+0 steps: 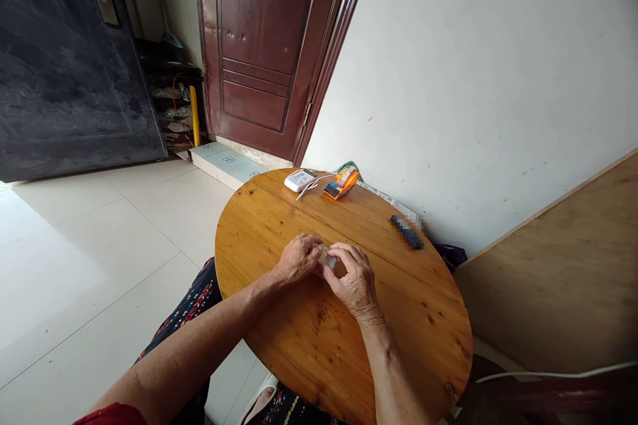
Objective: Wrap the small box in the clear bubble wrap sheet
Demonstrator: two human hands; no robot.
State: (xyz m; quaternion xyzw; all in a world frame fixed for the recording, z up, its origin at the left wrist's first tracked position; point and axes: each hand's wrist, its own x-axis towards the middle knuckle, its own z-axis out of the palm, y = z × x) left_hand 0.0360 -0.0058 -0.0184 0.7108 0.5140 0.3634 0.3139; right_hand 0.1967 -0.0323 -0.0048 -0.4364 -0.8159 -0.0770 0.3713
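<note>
Both my hands rest near the middle of a round wooden table (319, 339). My left hand (298, 257) and my right hand (353, 277) are curled together around a small pale, patterned object (327, 256) that lies between their fingertips. Most of that object is hidden by the fingers, so I cannot make out what it is. Both forearms reach in from the lower left and bottom of the view.
At the table's far edge lie a white device (300, 179) with a cord and an orange item (341, 184). A dark blurred bar (407, 232) lies at the right. A wooden board (563, 279) leans at the right, a dark red door (269, 46) stands behind.
</note>
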